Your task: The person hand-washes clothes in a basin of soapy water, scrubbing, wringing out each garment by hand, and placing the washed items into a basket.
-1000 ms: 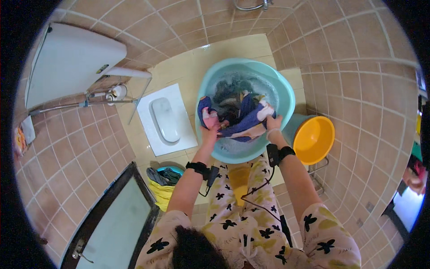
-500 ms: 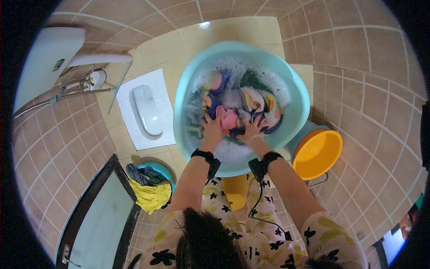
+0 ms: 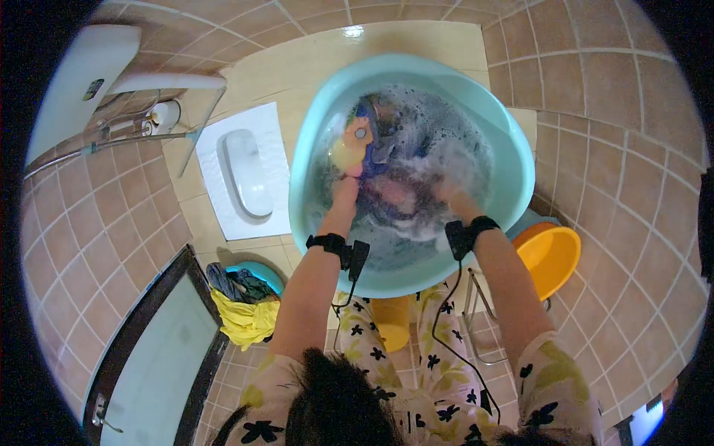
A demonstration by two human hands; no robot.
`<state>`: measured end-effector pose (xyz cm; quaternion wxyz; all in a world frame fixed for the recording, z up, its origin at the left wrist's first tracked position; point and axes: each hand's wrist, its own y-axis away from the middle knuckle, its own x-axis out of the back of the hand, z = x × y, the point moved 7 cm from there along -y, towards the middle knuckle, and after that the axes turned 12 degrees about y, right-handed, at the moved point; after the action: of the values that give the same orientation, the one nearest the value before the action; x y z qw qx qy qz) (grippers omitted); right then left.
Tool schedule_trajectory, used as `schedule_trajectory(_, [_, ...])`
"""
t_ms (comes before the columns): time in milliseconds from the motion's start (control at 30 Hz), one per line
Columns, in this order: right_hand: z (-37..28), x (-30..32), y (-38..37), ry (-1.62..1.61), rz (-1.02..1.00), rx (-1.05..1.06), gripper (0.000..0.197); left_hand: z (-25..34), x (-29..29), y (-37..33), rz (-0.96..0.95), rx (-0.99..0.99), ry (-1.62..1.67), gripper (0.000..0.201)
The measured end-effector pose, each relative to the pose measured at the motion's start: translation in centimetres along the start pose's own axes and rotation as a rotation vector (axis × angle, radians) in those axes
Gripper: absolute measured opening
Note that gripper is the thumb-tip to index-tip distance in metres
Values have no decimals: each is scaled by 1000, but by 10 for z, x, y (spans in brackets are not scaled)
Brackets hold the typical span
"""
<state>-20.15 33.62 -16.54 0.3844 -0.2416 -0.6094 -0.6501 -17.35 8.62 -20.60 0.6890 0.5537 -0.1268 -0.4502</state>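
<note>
A big light-teal tub (image 3: 513,178) holds cloudy, sudsy water (image 3: 401,256) and a heap of wet laundry. A multicoloured cloth (image 3: 349,145) with yellow, orange and blue patches breaks the surface at the left. Pinkish fabric (image 3: 390,192) shows dimly under the water in the middle. My left hand (image 3: 345,189) is sunk at the near end of the multicoloured cloth, its fingers hidden. To the right of the pinkish fabric, my right hand (image 3: 451,195) is also down in the foam. Its fingers are blurred and covered, so any grip cannot be made out.
An orange basin (image 3: 550,260) stands right of the tub, near a metal stool frame (image 3: 483,357). A white squat toilet (image 3: 245,178) lies to the left. Below it, a small blue basin (image 3: 260,275) holds dark clothes and a yellow cloth (image 3: 244,320). A door (image 3: 160,342) is at lower left.
Both hands have sunk deeper, and the right one has moved rightward. Most of the laundry has gone under the churned water; the yellow and orange patches now show at the left.
</note>
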Motion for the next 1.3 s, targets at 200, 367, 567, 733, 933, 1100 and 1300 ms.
schedule_trajectory(200, [11, 37, 24, -994, -282, 35, 41, 3, -60, 97, -209, -251, -416, 27])
schedule_trajectory(367, [-24, 100, 68, -1283, -588, 101, 50, -27, -116, 195, -491, -277, -1001, 30])
schedule_trajectory(567, [-49, 56, 96, -784, -817, 265, 64, -59, -103, 222, -638, -344, -1177, 25])
schedule_trajectory(733, [-57, 32, 95, -590, -335, 371, 34, -83, -60, 216, -675, -270, -1025, 20])
schedule_trajectory(933, [-47, 100, 128, -843, -296, 318, 24, 7, -31, 180, 75, -713, -1284, 67])
schedule_trajectory(1100, [-35, 171, 144, -879, -403, 564, 27, 26, -10, 125, 58, -590, -1529, 51])
schedule_trajectory(1300, [74, 185, 73, -984, 97, 209, 29, 36, -4, 103, -16, -204, -1226, 47])
